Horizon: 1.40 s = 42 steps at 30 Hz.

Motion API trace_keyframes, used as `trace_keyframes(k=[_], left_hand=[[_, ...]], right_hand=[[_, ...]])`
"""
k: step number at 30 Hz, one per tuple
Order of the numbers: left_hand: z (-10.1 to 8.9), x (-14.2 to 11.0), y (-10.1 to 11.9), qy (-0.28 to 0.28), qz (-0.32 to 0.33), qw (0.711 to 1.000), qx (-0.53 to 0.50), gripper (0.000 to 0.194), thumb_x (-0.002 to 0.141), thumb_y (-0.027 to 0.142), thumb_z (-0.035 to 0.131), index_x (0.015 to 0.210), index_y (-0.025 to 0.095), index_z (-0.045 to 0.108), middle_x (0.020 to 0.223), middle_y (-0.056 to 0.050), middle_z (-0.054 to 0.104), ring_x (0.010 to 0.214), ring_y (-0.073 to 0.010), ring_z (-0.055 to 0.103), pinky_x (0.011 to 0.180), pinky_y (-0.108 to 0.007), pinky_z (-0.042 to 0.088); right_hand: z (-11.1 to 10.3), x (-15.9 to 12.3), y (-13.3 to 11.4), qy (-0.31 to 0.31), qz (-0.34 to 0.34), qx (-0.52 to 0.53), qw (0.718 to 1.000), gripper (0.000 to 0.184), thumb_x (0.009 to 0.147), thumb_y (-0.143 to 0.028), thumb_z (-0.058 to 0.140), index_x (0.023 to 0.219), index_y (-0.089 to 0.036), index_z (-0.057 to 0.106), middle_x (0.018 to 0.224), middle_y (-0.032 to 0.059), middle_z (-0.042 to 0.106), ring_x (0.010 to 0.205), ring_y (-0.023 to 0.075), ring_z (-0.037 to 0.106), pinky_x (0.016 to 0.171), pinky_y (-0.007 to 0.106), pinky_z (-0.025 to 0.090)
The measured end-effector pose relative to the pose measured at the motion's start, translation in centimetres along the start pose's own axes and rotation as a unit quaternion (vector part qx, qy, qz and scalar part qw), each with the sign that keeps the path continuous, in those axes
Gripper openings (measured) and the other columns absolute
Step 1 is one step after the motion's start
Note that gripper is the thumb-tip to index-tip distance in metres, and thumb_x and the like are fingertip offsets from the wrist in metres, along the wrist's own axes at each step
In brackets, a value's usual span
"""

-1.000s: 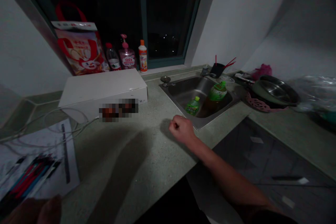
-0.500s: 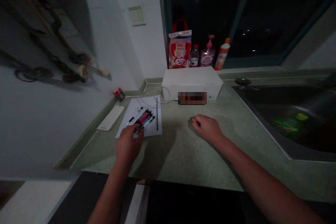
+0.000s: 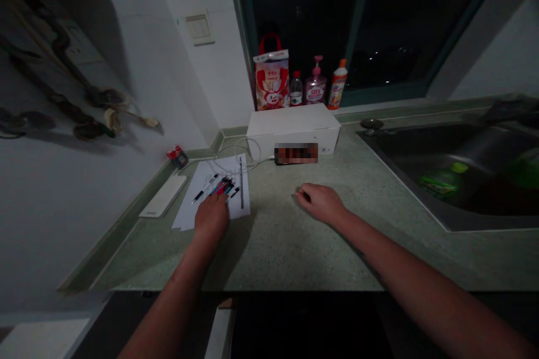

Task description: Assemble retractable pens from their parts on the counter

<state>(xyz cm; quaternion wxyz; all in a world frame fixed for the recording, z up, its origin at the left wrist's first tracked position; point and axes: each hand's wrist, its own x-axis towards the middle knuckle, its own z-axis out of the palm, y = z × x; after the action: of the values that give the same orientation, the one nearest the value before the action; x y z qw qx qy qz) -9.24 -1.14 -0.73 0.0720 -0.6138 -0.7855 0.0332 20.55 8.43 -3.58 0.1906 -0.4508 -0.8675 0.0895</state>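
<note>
Your left hand (image 3: 211,217) sits at 11 o'clock, its fingers (image 3: 215,206) curled down at the near end of a bunch of pens (image 3: 222,186). Whether they pinch the pens or only touch them can't be told from this view. The bunch lies on sheets of white paper (image 3: 191,216), with a single black-and-white pen (image 3: 204,189) just beside it.

Your right hand (image 3: 320,203) rests at 1 o'clock in a loose fist, holding nothing you can see, on the speckled green countertop (image 3: 278,258).

At 12 o'clock stands a white box (image 3: 293,123), with a pixelated object (image 3: 296,153) too blurred to name touching its front. A white cable (image 3: 236,151) loops behind the paper. At 2 o'clock, a green bottle (image 3: 442,180) lies in the steel sink (image 3: 484,229). A pump bottle (image 3: 315,88) stands on the windowsill at 12 o'clock.
</note>
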Motion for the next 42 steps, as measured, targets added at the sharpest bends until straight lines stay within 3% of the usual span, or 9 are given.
trace_keyframes(k=[5,8,11,13,16,21,30,37,42], left_hand=[[-0.1,0.1,0.2,-0.001,0.005,1.0,-0.005,0.038,0.098,0.018,0.04,0.119,0.013,0.071,0.122,-0.017,0.07,0.115,-0.0309,0.066,0.097,-0.04,0.051],[-1.1,0.1,1.1,0.015,0.025,0.997,-0.067,0.034,0.096,0.019,0.047,0.121,0.016,0.07,0.123,-0.015,0.069,0.114,-0.0278,0.067,0.096,-0.036,0.052],[-2.2,0.7,3.5,0.026,0.116,0.977,-0.178,0.03,0.097,0.02,0.049,0.118,0.018,0.07,0.117,-0.011,0.07,0.108,-0.0247,0.069,0.094,-0.034,0.052],[-2.6,1.7,5.7,0.032,0.174,0.956,-0.234,0.025,0.096,0.019,0.053,0.112,0.02,0.072,0.111,-0.009,0.072,0.102,-0.0234,0.069,0.09,-0.033,0.053],[-2.3,3.6,9.2,0.085,0.219,0.921,-0.312,0.017,0.092,0.016,0.062,0.104,0.02,0.073,0.104,-0.007,0.074,0.098,-0.0219,0.069,0.089,-0.033,0.054],[-0.4,6.0,12.3,0.106,0.183,0.875,-0.436,0.014,0.087,0.011,0.069,0.098,0.018,0.074,0.098,-0.005,0.076,0.089,-0.0181,0.07,0.083,-0.03,0.055],[1.6,6.0,11.4,0.053,0.079,0.84,-0.534,0.016,0.088,0.015,0.067,0.098,0.022,0.078,0.099,-0.003,0.08,0.087,-0.0174,0.072,0.087,-0.03,0.056],[2.3,6.4,11.8,0.015,0.057,0.817,-0.573,0.015,0.089,0.02,0.069,0.099,0.023,0.079,0.093,-0.001,0.08,0.081,-0.0165,0.073,0.082,-0.03,0.056],[2.2,6.1,12.2,0.008,0.075,0.812,-0.579,0.015,0.087,0.015,0.069,0.095,0.024,0.079,0.097,0.0,0.08,0.088,-0.0169,0.074,0.087,-0.03,0.056]], right_hand=[[0.3,0.3,-0.6,-0.031,-0.014,-0.009,0.999,0.027,0.104,-0.032,0.05,0.089,-0.019,0.069,0.089,0.0055,0.074,0.078,0.018,0.065,0.066,0.029,0.035],[0.5,0.6,-0.9,-0.014,-0.03,0.016,0.999,0.03,0.107,-0.032,0.046,0.097,-0.018,0.07,0.097,0.0076,0.074,0.088,0.0199,0.066,0.073,0.03,0.041],[0.6,1.0,-0.7,0.047,-0.071,0.073,0.994,0.03,0.106,-0.035,0.049,0.122,-0.017,0.066,0.117,0.0111,0.07,0.109,0.023,0.064,0.086,0.033,0.047],[0.6,1.3,-0.2,0.087,-0.092,0.103,0.987,0.04,0.104,-0.039,0.055,0.138,-0.017,0.057,0.13,0.0138,0.065,0.119,0.0252,0.059,0.095,0.036,0.047],[0.5,1.7,1.0,0.087,-0.099,0.096,0.987,0.033,0.104,-0.034,0.055,0.132,-0.019,0.062,0.121,0.0127,0.068,0.114,0.0263,0.061,0.095,0.038,0.047],[0.3,2.0,3.2,0.067,-0.054,0.08,0.993,0.02,0.104,-0.028,0.053,0.111,-0.021,0.07,0.102,0.0087,0.07,0.097,0.0238,0.063,0.081,0.033,0.045],[1.5,2.7,4.1,0.047,-0.024,0.155,0.987,0.02,0.102,-0.027,0.055,0.11,-0.021,0.073,0.101,0.0087,0.071,0.098,0.0242,0.065,0.082,0.034,0.047],[1.9,3.1,5.3,0.043,0.01,0.314,0.948,0.02,0.099,-0.031,0.058,0.103,-0.022,0.075,0.099,0.0069,0.076,0.093,0.0218,0.069,0.084,0.034,0.05],[1.7,3.2,6.0,0.051,0.004,0.315,0.948,0.018,0.093,-0.029,0.064,0.103,-0.021,0.076,0.096,0.0067,0.073,0.089,0.0212,0.067,0.08,0.034,0.048]])
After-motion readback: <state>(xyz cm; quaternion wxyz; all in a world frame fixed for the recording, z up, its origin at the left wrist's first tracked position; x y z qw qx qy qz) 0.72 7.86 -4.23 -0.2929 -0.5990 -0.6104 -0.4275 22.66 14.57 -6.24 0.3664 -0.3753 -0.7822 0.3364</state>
